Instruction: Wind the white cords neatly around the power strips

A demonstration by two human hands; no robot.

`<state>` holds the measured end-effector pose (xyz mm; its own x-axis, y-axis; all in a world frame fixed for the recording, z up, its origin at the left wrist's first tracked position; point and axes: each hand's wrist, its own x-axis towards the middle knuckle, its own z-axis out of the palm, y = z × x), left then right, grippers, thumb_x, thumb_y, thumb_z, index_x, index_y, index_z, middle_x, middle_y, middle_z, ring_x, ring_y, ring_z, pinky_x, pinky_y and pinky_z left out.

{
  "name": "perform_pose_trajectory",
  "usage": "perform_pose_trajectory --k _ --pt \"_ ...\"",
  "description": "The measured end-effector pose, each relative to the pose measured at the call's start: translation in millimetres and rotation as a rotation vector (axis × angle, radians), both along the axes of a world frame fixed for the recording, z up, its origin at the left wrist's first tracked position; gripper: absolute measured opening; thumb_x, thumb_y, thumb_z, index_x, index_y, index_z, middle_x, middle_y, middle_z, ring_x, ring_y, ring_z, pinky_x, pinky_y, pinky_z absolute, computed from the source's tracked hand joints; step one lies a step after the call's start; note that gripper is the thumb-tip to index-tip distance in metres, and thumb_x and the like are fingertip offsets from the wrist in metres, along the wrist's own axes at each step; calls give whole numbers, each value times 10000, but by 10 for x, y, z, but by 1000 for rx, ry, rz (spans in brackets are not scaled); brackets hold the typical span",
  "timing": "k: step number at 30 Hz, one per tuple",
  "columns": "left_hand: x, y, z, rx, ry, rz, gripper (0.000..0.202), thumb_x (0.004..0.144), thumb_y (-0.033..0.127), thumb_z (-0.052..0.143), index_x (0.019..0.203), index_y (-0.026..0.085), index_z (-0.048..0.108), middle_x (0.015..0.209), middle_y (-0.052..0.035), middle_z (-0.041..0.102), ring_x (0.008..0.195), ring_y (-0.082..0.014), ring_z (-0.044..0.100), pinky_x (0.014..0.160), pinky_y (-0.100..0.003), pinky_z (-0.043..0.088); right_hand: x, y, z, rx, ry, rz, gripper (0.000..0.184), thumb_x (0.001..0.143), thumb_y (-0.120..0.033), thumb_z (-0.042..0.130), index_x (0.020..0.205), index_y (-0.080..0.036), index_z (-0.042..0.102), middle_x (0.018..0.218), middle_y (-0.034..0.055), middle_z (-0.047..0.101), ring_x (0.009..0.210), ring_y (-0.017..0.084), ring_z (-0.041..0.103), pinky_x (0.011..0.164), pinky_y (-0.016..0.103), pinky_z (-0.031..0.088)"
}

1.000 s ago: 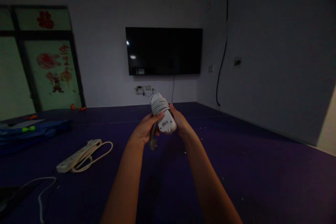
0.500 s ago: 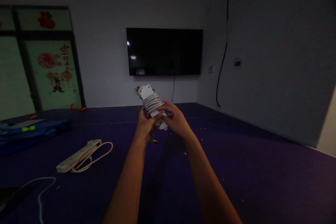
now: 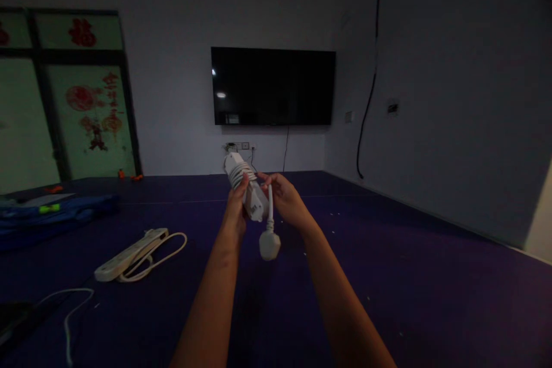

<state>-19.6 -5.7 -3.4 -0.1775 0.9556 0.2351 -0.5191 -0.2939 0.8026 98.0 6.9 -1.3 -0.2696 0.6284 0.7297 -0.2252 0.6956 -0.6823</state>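
Note:
My left hand (image 3: 236,213) is closed round a white power strip (image 3: 246,187) that has its own white cord wound about its upper half. The strip is held up at chest height, tilted with its far end to the upper left. My right hand (image 3: 284,201) pinches the free end of the cord just right of the strip. The white plug (image 3: 269,245) dangles from that cord end below both hands.
A second white power strip (image 3: 129,253) with a loose cord lies on the dark purple floor at the left. A thin white cable (image 3: 64,310) curls at the lower left. Blue fabric (image 3: 56,215) lies far left. A wall television (image 3: 273,86) hangs ahead, sockets below it.
The strip has been turned and tilted left in my left hand. My right hand has moved from the strip's body to the cord end, and the plug now hangs in view below.

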Motion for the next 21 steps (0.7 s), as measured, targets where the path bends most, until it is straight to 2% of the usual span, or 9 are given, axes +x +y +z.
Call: perform_pose_trajectory --k 3,6,8,10,12,14,17,21 --pt "-35 25 -10 -11 -81 18 475 577 535 733 827 151 609 592 22 587 472 -97 533 469 -213 404 33 38 14 -97 64 95 314 706 -447 654 764 -223 442 1157 82 631 851 178 671 632 258 527" --pt "-85 -7 4 -16 -97 -42 398 639 496 700 795 143 605 568 14 580 458 -98 521 466 -216 411 98 65 34 -143 160 32 355 731 -537 602 785 -222 446 1080 79 669 721 169 687 511 232 515" --pt "-123 -34 9 -32 -98 -132 350 680 469 663 784 141 599 561 -2 582 455 -114 529 470 -238 430 144 81 41 -157 236 -43 353 764 -553 555 813 -216 462 979 77 702 644 152 680 442 199 479" --pt "-155 -47 -2 -57 -109 -295 349 709 472 611 796 134 598 588 -32 601 472 -142 555 482 -269 448 187 97 44 -174 318 -101 339 783 -536 542 818 -207 465 858 68 721 568 134 660 397 172 437" --pt "-168 -40 -32 -92 -126 -476 396 726 497 549 825 117 601 650 -77 632 504 -175 586 493 -300 459 224 112 46 -189 418 -144 315 803 -509 530 813 -203 455 765 54 722 511 117 637 389 163 420" --pt "-158 -11 -76 -133 -152 -594 454 729 519 499 862 98 603 721 -121 653 547 -211 614 505 -329 467 256 124 50 -190 501 -172 297 818 -488 521 807 -202 444 715 45 719 469 105 613 402 165 425" --pt "-116 59 -152 -182 -181 -654 516 731 525 473 951 77 601 794 -162 665 616 -250 641 539 -361 478 306 137 62 -173 565 -205 285 823 -470 523 792 -201 436 678 40 713 436 97 588 414 172 431" --pt "-78 157 -235 -217 -188 -655 591 735 582 492 1015 71 590 813 -174 673 664 -269 655 594 -387 489 379 149 83 -147 610 -223 258 832 -441 519 786 -201 436 677 34 712 450 98 594 435 178 440"
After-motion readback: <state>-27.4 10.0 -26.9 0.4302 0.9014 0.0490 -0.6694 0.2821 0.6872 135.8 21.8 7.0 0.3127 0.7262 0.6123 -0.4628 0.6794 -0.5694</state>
